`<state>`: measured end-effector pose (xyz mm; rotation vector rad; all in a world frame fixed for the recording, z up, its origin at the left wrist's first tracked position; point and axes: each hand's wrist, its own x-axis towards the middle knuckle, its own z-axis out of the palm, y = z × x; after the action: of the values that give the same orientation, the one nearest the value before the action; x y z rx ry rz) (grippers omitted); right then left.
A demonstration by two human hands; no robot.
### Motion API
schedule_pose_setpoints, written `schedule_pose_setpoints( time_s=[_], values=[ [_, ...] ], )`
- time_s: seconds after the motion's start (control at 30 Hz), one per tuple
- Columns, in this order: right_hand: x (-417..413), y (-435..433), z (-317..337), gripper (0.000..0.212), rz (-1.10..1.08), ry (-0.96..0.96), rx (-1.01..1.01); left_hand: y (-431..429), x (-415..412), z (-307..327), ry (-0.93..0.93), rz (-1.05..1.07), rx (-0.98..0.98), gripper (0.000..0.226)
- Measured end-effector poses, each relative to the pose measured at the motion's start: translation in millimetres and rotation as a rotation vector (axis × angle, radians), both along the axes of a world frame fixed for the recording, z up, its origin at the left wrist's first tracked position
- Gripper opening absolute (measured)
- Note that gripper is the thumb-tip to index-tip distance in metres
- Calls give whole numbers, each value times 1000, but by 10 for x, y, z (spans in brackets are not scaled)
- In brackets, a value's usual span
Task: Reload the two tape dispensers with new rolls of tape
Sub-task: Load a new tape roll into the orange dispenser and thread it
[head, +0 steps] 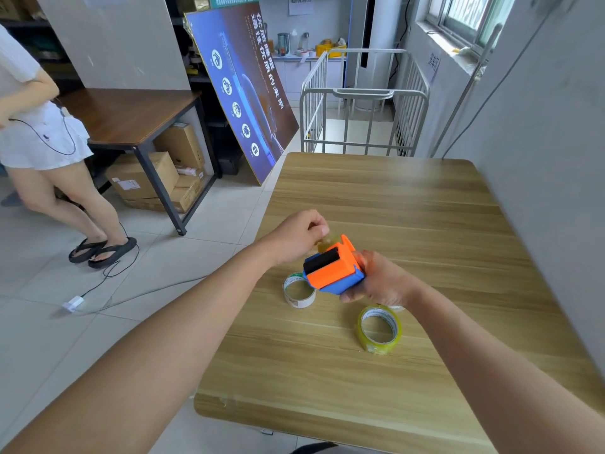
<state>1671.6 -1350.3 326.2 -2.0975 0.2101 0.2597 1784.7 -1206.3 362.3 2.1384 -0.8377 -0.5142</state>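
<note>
My right hand point(381, 278) grips an orange and blue tape dispenser point(332, 268) above the wooden table point(409, 204). My left hand point(299, 235) pinches the loose end of clear yellowish tape point(324, 245) at the dispenser's far end. An empty white cardboard tape core point(298, 290) lies on the table just under the dispenser, to its left. A new roll of clear yellowish tape point(379, 329) stands tilted on the table below my right hand. Only one dispenser is in view.
A person in white stands at the left beside a dark table point(131, 116) with cardboard boxes point(144, 178) under it. A blue poster board point(245, 90) leans behind. A white metal railing point(363, 119) stands past the table's far edge. The wall is close on the right.
</note>
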Motion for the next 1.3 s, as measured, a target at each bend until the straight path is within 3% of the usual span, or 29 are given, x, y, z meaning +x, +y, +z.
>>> schedule_pose_setpoints(
  time_s=[0.1, 0.33, 0.5, 0.7, 0.9, 1.03, 1.13, 1.3],
  values=[
    [-11, 9, 23, 40, 36, 9, -25, 25, -11, -11, 73, 26, -93, 9],
    [-28, 69, 27, 35, 33, 3, -34, -25, -60, -28, 38, 112, -170, 9],
    [-51, 30, 10, 35, 45, 24, -35, 27, -57, -15, 92, 62, -129, 4],
    [-82, 35, 33, 32, 40, 13, -16, 28, -62, -34, 38, 12, -80, 19],
    [-86, -20, -8, 38, 41, 11, 108, 42, -107, 66, 128, -55, -142, 11],
    [-71, -15, -50, 32, 106, 48, 226, 27, -83, 144, 151, -56, -105, 21],
    [-95, -13, -18, 36, 163, 88, 403, 29, -39, 208, 203, -11, -116, 23],
    [-156, 67, 74, 23, 374, 116, 660, 40, -2, 226, 392, 58, -114, 27]
  ],
)
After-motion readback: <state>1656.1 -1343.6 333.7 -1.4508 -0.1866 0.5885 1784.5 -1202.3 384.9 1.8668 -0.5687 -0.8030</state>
